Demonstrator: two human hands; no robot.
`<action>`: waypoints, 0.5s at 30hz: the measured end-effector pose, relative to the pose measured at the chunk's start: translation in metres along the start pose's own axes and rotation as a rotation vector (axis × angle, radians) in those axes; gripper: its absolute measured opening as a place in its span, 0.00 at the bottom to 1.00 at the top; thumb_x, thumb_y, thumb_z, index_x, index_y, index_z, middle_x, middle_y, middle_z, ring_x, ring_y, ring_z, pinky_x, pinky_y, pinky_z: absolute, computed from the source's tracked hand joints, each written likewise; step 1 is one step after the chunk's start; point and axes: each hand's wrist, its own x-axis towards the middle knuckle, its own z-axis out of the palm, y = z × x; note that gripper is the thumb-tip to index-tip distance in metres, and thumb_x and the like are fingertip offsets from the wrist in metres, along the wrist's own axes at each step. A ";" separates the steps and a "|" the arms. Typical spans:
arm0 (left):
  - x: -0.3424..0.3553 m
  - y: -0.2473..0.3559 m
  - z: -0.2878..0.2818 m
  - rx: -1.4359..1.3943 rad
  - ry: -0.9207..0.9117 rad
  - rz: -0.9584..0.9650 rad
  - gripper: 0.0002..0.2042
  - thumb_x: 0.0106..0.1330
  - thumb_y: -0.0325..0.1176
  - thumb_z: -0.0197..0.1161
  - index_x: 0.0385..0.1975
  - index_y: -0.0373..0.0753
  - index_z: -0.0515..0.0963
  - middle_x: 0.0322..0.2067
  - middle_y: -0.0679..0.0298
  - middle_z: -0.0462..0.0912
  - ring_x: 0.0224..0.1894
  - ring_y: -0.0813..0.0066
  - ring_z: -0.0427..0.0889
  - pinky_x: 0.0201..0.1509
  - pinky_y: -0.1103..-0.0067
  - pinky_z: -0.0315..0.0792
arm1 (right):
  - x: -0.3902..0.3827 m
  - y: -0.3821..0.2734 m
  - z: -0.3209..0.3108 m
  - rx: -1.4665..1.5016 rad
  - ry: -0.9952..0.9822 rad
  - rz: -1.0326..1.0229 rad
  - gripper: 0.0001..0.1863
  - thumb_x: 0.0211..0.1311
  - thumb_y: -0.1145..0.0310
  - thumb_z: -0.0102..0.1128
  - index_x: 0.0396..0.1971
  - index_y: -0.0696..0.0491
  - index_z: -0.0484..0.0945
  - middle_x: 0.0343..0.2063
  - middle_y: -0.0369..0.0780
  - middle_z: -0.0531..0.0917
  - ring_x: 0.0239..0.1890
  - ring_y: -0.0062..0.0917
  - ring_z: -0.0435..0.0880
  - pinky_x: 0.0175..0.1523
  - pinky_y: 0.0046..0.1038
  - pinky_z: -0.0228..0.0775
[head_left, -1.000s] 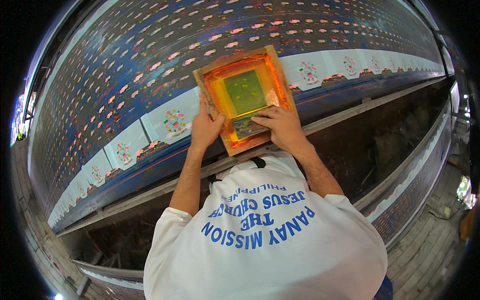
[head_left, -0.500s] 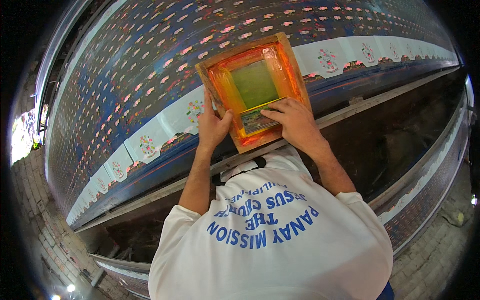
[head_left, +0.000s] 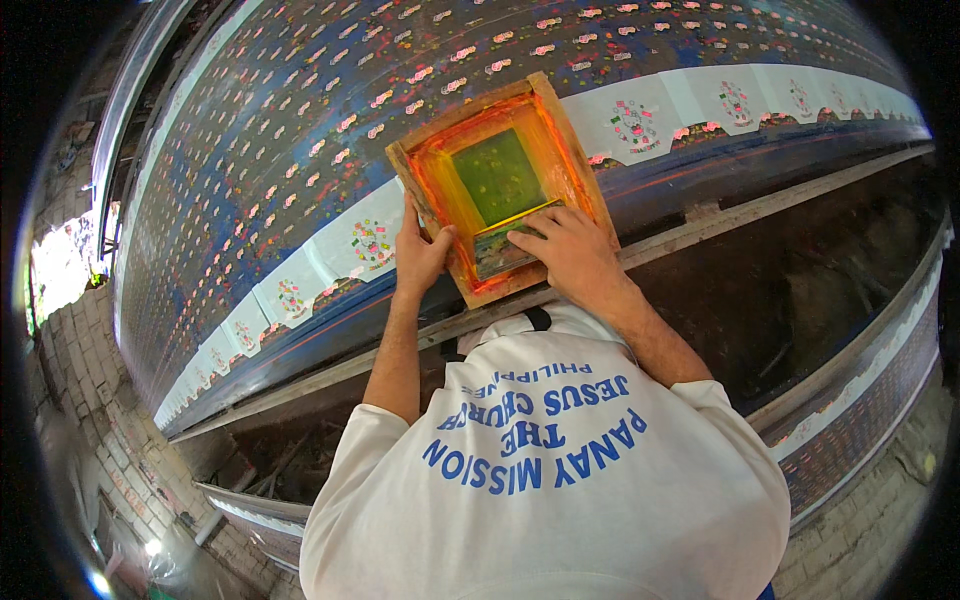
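A wooden-framed printing screen [head_left: 462, 112], smeared orange and red inside, lies tilted over a row of white fabric pieces [head_left: 632, 128] with printed motifs. Its green mesh [head_left: 496, 178] shows faint lighter spots. My left hand [head_left: 424, 252] grips the screen's left side, thumb on the rim and fingers along the outer edge. Within the screen's near end, my right hand [head_left: 580, 254] holds a flat, paint-stained squeegee [head_left: 500, 253] with a yellow edge. My fingers lie across its right part and hide it there. What lies directly beneath the screen is hidden.
The long dark printing table [head_left: 290, 130] is covered with rows of small pink-and-white marks. A wooden rail [head_left: 690, 229] runs along its near edge. Behind me stands another table with white pieces [head_left: 850, 385]. Paving [head_left: 105, 370] shows at lower left.
The whole view has shifted slightly, with the cloth row further left. My right hand and the squeegee sit a little lower and further left. The mesh looks darker, with spots showing.
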 end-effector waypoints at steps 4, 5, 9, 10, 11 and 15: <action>-0.001 -0.006 0.002 0.093 0.019 0.056 0.48 0.68 0.32 0.70 0.86 0.35 0.49 0.39 0.51 0.94 0.27 0.67 0.92 0.34 0.70 0.86 | 0.003 0.006 0.004 -0.012 0.016 -0.037 0.20 0.63 0.71 0.65 0.55 0.45 0.92 0.50 0.39 0.88 0.59 0.38 0.83 0.65 0.41 0.77; -0.001 -0.007 0.001 0.128 0.027 0.070 0.48 0.68 0.32 0.70 0.86 0.36 0.50 0.39 0.51 0.94 0.27 0.66 0.92 0.35 0.70 0.86 | 0.011 0.007 -0.007 0.016 -0.065 -0.016 0.19 0.65 0.71 0.64 0.54 0.45 0.92 0.48 0.39 0.89 0.58 0.39 0.84 0.64 0.41 0.77; 0.000 0.007 0.001 0.159 -0.003 0.027 0.49 0.67 0.34 0.69 0.87 0.37 0.48 0.37 0.50 0.94 0.28 0.62 0.93 0.36 0.67 0.86 | 0.062 0.032 -0.014 0.054 -0.019 -0.035 0.19 0.66 0.74 0.62 0.52 0.44 0.94 0.43 0.44 0.91 0.53 0.43 0.88 0.61 0.44 0.80; 0.001 0.011 0.000 0.157 -0.011 0.012 0.49 0.67 0.34 0.69 0.87 0.38 0.48 0.37 0.50 0.94 0.28 0.61 0.93 0.36 0.67 0.86 | 0.083 0.037 -0.018 0.047 0.000 -0.031 0.19 0.66 0.75 0.62 0.52 0.44 0.94 0.43 0.45 0.91 0.52 0.44 0.89 0.61 0.46 0.80; 0.002 0.012 0.001 0.151 -0.017 0.005 0.49 0.67 0.35 0.69 0.87 0.38 0.48 0.36 0.50 0.94 0.28 0.60 0.93 0.35 0.67 0.86 | 0.104 0.041 -0.021 0.040 0.018 -0.024 0.19 0.65 0.75 0.62 0.52 0.45 0.94 0.43 0.47 0.92 0.51 0.46 0.90 0.61 0.47 0.80; -0.001 0.014 -0.002 0.171 -0.009 0.008 0.49 0.68 0.36 0.68 0.87 0.41 0.46 0.33 0.50 0.93 0.27 0.58 0.93 0.34 0.65 0.86 | 0.149 0.041 -0.019 0.051 -0.003 0.090 0.23 0.63 0.78 0.63 0.55 0.45 0.93 0.48 0.47 0.91 0.53 0.47 0.89 0.63 0.47 0.80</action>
